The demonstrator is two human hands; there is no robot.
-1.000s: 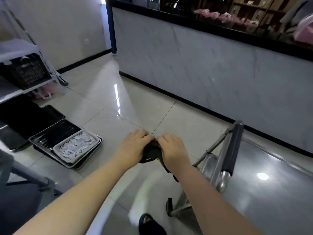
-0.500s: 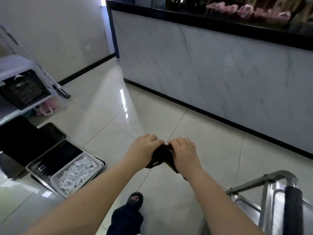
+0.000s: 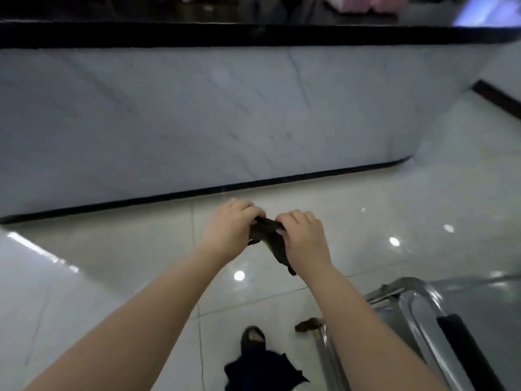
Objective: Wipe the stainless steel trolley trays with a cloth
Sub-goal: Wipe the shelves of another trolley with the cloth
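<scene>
Holding dark cloth (image 3: 267, 236), left hand (image 3: 229, 231) and right hand (image 3: 306, 239) close together, knuckles up, each grip curled tight on it.

Motion blur, floor (image 3: 394, 210) glare, warped edges

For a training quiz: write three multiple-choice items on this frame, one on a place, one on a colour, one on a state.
1. Where in the view is the shiny stainless steel trolley? A lower right; B upper left; C top centre.
2. The crumpled cloth is mainly: A white; B black; C pink.
3. The cloth is: A in a bucket; B draped over the trolley; C held in both hands.
Key: A, its frame fills that corner; B, the fabric is dark; C, the left hand and right hand pinch it.
</scene>
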